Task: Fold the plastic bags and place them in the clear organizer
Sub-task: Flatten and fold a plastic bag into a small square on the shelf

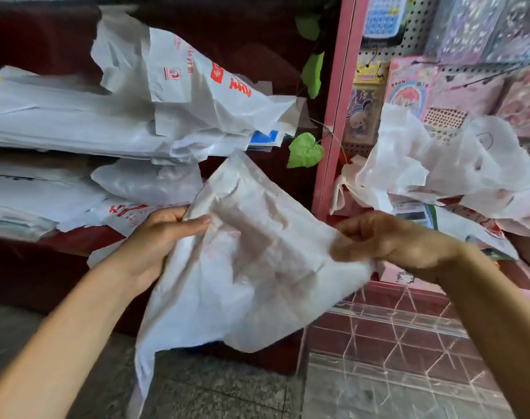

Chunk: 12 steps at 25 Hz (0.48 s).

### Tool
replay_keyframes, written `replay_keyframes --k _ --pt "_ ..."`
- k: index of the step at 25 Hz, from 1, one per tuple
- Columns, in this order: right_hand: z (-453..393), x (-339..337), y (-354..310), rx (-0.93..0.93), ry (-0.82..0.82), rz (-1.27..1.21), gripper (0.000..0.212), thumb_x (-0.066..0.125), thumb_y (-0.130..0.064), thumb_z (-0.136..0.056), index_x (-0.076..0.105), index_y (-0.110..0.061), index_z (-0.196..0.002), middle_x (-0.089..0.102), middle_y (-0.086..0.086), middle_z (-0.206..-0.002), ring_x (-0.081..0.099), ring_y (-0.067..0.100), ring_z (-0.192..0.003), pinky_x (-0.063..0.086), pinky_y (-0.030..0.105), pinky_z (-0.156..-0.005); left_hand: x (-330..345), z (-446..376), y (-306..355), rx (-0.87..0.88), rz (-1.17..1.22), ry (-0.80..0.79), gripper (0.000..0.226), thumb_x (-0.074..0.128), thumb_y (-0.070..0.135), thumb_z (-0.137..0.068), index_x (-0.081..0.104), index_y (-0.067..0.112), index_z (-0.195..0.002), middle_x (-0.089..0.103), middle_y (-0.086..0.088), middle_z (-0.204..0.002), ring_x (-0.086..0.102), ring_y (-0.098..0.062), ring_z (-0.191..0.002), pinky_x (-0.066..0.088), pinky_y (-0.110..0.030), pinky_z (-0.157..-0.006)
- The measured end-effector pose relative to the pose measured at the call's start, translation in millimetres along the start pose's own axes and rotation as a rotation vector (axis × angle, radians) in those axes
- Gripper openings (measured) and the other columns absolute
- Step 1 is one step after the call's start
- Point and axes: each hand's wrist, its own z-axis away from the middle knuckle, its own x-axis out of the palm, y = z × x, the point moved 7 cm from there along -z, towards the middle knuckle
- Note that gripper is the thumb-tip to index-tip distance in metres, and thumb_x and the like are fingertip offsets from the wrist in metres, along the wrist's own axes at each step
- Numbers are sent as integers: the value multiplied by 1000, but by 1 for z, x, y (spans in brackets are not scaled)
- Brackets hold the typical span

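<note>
A translucent white plastic bag [242, 261] hangs spread between my hands in the middle of the view. My left hand [164, 237] grips its left edge, thumb on top. My right hand [387, 237] pinches its right edge with curled fingers and is blurred. The bag's lower corner trails down toward the floor. The clear organizer [393, 337], with a grid of compartments, stands low at the right, below my right arm. It looks empty where I can see into it.
Piles of white bags, some with red print [197, 86], fill dark red shelves at the left. More crumpled bags [439, 164] lie at the right by a pink post [336, 116] and a pegboard of packaged goods. Grey stone floor below.
</note>
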Motion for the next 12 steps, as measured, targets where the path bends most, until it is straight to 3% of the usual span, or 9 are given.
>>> replay_keyframes --k 3,5,6,7,9,10,12 --pt "-13 -33 7 -188 456 -310 22 73 -16 -77 70 0 -92 69 12 -81 62 19 -71 51 26 -62 -6 -8 -14 -112 -61 -143 31 78 19 -79 75 9 -108 72 -17 -111 72 -30 -96 59 -32 -79" --pt "-13 -50 23 -265 793 -617 17 74 -22 -81 71 -11 -94 68 4 -77 62 15 -68 51 26 -60 -4 -7 -19 -104 -74 -161 34 79 28 -79 75 12 -108 74 -11 -104 70 -19 -81 50 -23 -56" --pt "-17 -48 35 -232 824 -723 19 74 -29 -81 70 -16 -95 66 0 -73 60 13 -63 48 25 -57 -6 -6 -20 -84 -70 -113 30 75 28 -82 76 13 -107 74 -8 -99 66 -12 -72 40 -18 -48" --pt "-25 -38 47 -152 753 -752 27 76 -39 -77 70 -19 -95 64 -2 -72 57 13 -60 44 26 -55 -9 -5 -20 -72 -51 -61 27 70 26 -83 76 14 -106 74 -6 -93 62 -8 -66 34 -16 -43" --pt "-38 -8 71 126 481 -499 42 82 -46 -65 73 -17 -93 62 4 -75 49 23 -58 35 28 -54 -14 -1 -22 -77 -28 8 22 65 21 -86 76 13 -104 73 -3 -87 58 -6 -60 29 -16 -40" --pt "-38 6 79 234 370 -316 40 85 -43 -66 72 -12 -88 59 7 -70 42 25 -55 30 27 -51 -17 0 -23 -92 -70 30 20 65 18 -87 77 14 -103 74 -2 -87 57 -6 -60 29 -16 -41" --pt "-38 12 83 304 370 -146 26 79 -29 -81 66 -7 -77 52 4 -53 36 17 -43 28 22 -40 -27 2 -28 -138 -266 101 13 67 15 -89 78 18 -97 75 6 -82 59 -1 -61 31 -17 -48"
